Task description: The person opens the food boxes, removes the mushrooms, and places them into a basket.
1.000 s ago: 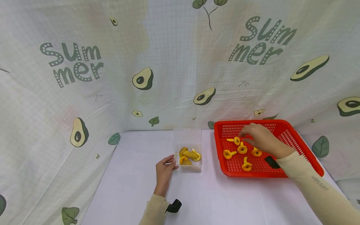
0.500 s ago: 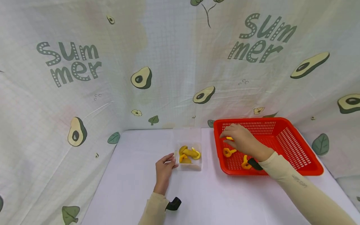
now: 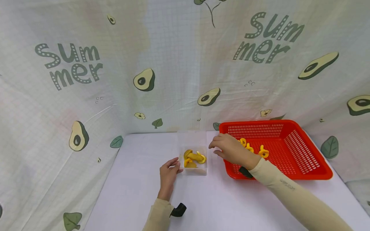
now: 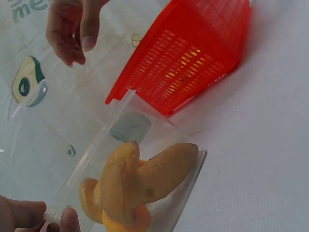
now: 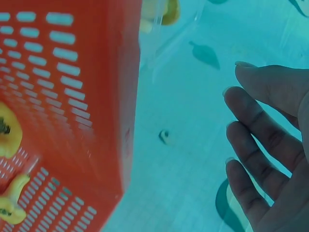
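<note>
Nearest the person, the left hand (image 3: 168, 175) rests on the white surface (image 3: 138, 179), its fingertips (image 4: 67, 220) pinching the near left corner of a clear plastic box (image 3: 194, 160) that holds a few yellow mushroom-shaped pieces (image 3: 194, 158). Just beyond, the right hand (image 3: 231, 149) hovers between the box and the red perforated basket (image 3: 300, 160), above the basket's left rim, fingers loosely spread and holding nothing. Further yellow pieces (image 3: 263, 152) lie inside the basket. Behind everything hangs a cloth backdrop (image 3: 173, 64) printed with avocados.
</note>
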`<state>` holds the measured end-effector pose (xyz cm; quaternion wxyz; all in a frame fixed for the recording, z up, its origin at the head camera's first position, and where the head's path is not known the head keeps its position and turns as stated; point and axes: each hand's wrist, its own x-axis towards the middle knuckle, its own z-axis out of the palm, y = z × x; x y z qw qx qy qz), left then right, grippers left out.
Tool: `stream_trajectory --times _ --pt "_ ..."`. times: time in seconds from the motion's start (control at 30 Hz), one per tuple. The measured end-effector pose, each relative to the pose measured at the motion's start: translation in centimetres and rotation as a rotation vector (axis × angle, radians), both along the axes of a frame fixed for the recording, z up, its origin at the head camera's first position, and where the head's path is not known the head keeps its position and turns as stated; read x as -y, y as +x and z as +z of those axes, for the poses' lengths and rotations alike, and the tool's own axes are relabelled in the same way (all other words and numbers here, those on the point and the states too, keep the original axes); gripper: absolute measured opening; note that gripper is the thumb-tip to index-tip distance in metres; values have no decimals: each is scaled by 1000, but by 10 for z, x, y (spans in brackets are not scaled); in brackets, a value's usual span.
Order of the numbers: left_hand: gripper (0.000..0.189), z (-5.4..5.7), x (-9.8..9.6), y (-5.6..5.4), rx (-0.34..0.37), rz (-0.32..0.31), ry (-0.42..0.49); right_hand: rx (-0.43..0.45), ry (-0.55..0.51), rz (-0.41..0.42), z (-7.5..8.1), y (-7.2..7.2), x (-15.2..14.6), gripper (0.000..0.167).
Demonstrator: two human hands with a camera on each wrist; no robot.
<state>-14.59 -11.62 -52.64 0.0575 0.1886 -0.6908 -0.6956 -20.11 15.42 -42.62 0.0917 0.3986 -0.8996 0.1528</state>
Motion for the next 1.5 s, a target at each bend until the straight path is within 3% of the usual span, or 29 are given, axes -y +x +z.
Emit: stream_trajectory --times 0.3,0.33,0.67,0.97,1.2,1.5 --pt "32 4 0 3 -18 -7 -19 7 23 110 -5 4 33 26" --pt "32 -1 1 2 -15 -3 -19 21 24 114 -5 4 37 26" --pt "31 -1 0 2 -18 -1 -5 61 78 176 -14 2 68 26" --pt "32 0 2 2 -17 -8 11 146 147 234 -26 -6 79 21" --pt "32 2 1 3 -10 -8 10 144 176 274 -36 -10 83 17" --pt "32 2 2 2 -15 -10 16 156 209 257 -47 -18 90 22"
